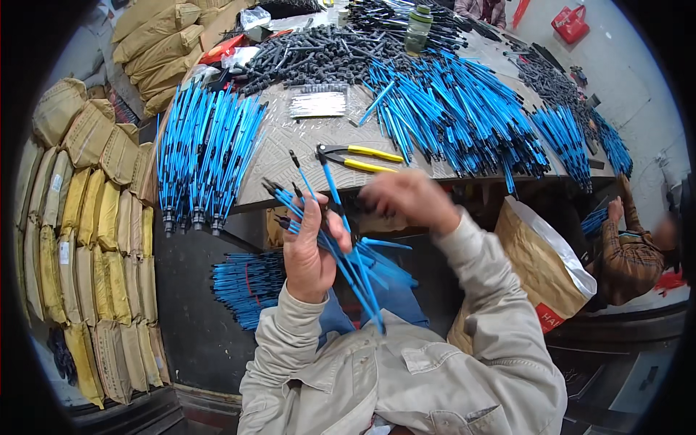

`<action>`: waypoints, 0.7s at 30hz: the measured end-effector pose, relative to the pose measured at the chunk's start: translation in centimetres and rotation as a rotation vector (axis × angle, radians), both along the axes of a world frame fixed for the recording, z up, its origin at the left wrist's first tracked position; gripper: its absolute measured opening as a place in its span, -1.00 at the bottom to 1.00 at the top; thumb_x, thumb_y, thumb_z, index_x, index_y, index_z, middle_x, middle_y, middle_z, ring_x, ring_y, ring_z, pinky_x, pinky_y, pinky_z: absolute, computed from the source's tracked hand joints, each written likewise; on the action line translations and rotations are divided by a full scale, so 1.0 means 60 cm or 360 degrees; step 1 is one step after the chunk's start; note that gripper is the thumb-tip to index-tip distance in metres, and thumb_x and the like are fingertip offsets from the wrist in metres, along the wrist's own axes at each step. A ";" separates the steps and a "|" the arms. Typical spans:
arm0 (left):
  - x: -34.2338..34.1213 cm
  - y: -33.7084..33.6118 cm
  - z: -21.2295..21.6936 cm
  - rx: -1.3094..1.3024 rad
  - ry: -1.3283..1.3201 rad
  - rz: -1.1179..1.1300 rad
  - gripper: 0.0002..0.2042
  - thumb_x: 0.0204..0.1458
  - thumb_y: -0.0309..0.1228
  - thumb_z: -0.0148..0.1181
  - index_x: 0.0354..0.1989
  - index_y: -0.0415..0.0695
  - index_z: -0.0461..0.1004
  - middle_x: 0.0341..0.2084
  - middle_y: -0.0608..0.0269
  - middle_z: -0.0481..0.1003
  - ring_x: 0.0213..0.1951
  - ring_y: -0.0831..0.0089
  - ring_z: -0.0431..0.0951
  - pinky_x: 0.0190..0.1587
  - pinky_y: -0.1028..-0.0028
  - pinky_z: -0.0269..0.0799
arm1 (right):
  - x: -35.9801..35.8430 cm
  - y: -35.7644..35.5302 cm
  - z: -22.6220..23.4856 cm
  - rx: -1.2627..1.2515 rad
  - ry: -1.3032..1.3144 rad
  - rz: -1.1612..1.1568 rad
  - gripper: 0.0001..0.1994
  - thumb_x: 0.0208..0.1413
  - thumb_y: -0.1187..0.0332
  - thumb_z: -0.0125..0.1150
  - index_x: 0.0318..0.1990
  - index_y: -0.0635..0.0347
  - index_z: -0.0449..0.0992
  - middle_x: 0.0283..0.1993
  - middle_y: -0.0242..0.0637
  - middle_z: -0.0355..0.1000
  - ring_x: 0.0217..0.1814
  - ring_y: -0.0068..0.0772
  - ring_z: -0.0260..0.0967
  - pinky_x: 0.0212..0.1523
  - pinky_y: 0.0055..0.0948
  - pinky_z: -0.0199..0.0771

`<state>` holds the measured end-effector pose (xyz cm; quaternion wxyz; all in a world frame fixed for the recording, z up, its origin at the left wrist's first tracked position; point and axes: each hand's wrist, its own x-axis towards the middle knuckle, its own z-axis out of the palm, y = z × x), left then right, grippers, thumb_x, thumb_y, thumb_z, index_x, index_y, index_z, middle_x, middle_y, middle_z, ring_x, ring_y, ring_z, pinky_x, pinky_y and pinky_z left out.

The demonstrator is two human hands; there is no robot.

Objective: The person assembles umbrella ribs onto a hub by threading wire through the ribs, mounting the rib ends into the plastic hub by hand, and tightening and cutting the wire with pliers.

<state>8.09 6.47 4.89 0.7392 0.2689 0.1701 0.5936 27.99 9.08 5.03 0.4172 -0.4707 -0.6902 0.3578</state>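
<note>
My left hand is closed around several thin blue rods with black ends, which fan out above my lap. One of these rods points up toward the table edge. My right hand is raised just right of them and smeared by motion, so its fingers cannot be made out. Beyond the hands, pincers with yellow handles lie on the table. A bunch of blue rods rests at the table's left front edge, and a larger heap of them lies to the right.
Black fittings are piled at the back, behind a clear pack of white sticks. A bottle stands there. More rods lie below the table. A paper sack and another person are right; stacked sacks line the left.
</note>
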 end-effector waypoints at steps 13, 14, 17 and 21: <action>-0.028 0.013 -0.003 0.0092 0.0265 -0.0367 -0.71 0.18 -0.26 -0.07 -0.10 -0.25 0.34 -0.42 -0.05 0.53 -0.48 0.33 0.56 -0.32 0.41 0.50 | 0.300 0.233 0.060 0.0459 -0.1793 -0.1721 -0.66 0.03 -0.01 0.09 -0.34 0.09 0.49 -0.33 -0.20 0.48 -0.30 -0.10 0.45 -0.33 -0.19 0.41; -0.028 0.008 -0.004 0.0093 0.0266 -0.0369 -0.71 0.18 -0.26 -0.07 -0.10 -0.25 0.34 -0.42 -0.05 0.53 -0.48 0.33 0.56 -0.32 0.41 0.50 | 0.287 0.215 0.076 0.0541 -0.1664 -0.1795 -0.65 0.05 0.00 0.08 -0.35 0.11 0.50 -0.32 -0.19 0.49 -0.29 -0.10 0.46 -0.32 -0.21 0.41; -0.022 0.000 -0.019 0.0120 0.0251 -0.0806 -0.69 0.20 -0.25 -0.11 -0.12 -0.29 0.36 -0.31 -0.10 0.51 -0.18 0.21 0.55 -0.04 0.26 0.42 | 0.274 0.151 0.088 0.1038 -0.1358 -0.1760 -0.73 0.05 0.09 0.11 -0.34 0.10 0.50 -0.33 -0.23 0.48 -0.34 -0.15 0.47 -0.37 -0.26 0.42; 0.001 -0.007 -0.039 0.0061 0.0273 -0.0868 -0.65 0.22 -0.25 -0.18 -0.03 -0.29 0.32 -0.12 -0.11 0.44 -0.04 0.13 0.47 0.04 0.25 0.38 | 0.237 0.027 0.093 0.1146 -0.1237 -0.1755 -0.83 0.05 0.23 0.15 -0.30 0.08 0.51 -0.35 -0.26 0.47 -0.42 -0.22 0.45 -0.43 -0.38 0.41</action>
